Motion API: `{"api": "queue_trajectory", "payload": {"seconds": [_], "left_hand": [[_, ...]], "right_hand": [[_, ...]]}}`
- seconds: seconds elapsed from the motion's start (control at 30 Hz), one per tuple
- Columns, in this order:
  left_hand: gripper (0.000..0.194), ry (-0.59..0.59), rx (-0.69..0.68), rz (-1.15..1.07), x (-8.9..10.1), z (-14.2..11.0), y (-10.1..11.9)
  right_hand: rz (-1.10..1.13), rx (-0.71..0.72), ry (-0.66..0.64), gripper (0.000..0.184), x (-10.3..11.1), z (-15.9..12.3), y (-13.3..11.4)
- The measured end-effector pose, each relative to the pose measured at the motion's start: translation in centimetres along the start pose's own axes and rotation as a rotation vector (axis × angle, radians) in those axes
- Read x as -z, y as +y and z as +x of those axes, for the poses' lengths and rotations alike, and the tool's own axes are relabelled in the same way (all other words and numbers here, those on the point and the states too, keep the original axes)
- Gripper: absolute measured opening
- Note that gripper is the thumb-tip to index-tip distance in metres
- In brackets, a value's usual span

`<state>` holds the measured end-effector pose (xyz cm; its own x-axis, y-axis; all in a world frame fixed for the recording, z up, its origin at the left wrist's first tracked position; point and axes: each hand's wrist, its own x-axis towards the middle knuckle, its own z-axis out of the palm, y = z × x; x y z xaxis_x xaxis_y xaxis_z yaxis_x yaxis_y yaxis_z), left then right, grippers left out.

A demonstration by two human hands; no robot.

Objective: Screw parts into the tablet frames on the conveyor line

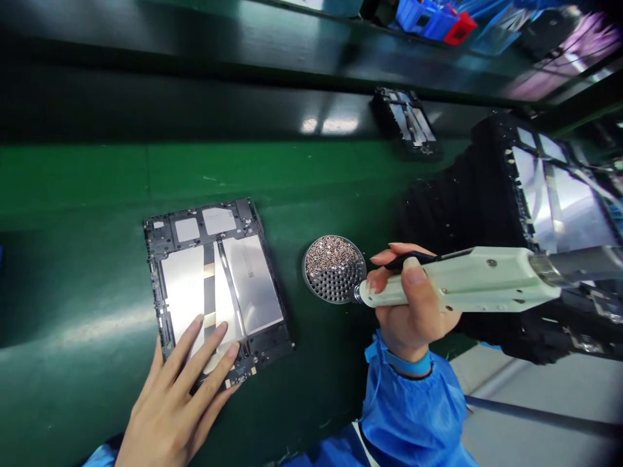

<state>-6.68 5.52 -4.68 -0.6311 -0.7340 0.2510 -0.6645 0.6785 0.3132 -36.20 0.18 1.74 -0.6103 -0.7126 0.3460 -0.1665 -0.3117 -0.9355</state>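
Observation:
My left hand (180, 395) lies with fingers spread over the lower left corner of a tablet chassis (257, 279), which shows silver panels, a black frame and ribbon cables. My right hand (413, 305) is wrapped round a pale green electric screwdriver (487, 279), its thumb and fingers near the black lever. The tool lies nearly level, its tip pointing left at the edge of a round metal screw dish (335, 285). Small screws (331, 253) are heaped in the dish's far half, while the near half shows a dimpled surface. Whether a screw sits on the tip cannot be made out.
At right, a tall stack of similar chassis (559, 188) stands close to the screwdriver. Another chassis (409, 123) lies farther back on the dark strip beyond the green bench (97, 175). Blue bins (421, 16) and a red bin (460, 28) sit on the far ledge.

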Motion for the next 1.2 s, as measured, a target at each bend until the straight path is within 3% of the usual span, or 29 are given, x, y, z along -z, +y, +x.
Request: {"api": "queue_trajectory", "payload": {"seconds": [0.33,0.57,0.63,0.77,0.97,1.2], "left_hand": [[0.036,0.093,0.098,-0.106,0.5,1.2,1.2],[0.033,0.112,0.074,-0.172,0.4,0.9,0.9],[0.029,0.157,0.054,-0.208,0.1,0.6,0.9],[0.025,0.189,0.023,-0.239,-0.2,0.3,0.8],[0.025,0.200,0.034,-0.229,-0.5,0.4,1.2],[0.026,0.231,0.052,-0.231,-0.9,0.4,1.6]], "right_hand": [[-0.032,-0.010,-0.011,0.020,0.0,0.1,0.2],[0.067,0.036,0.043,0.033,0.5,-0.5,-3.0],[0.084,0.012,-0.076,0.034,-0.1,-1.8,-4.3],[0.153,-0.178,-0.410,0.032,-2.9,-5.4,-6.7],[0.188,-0.179,-0.594,0.031,-6.5,-9.6,-6.8],[0.195,-0.075,-0.770,0.032,-5.9,-8.7,-5.0]]}}
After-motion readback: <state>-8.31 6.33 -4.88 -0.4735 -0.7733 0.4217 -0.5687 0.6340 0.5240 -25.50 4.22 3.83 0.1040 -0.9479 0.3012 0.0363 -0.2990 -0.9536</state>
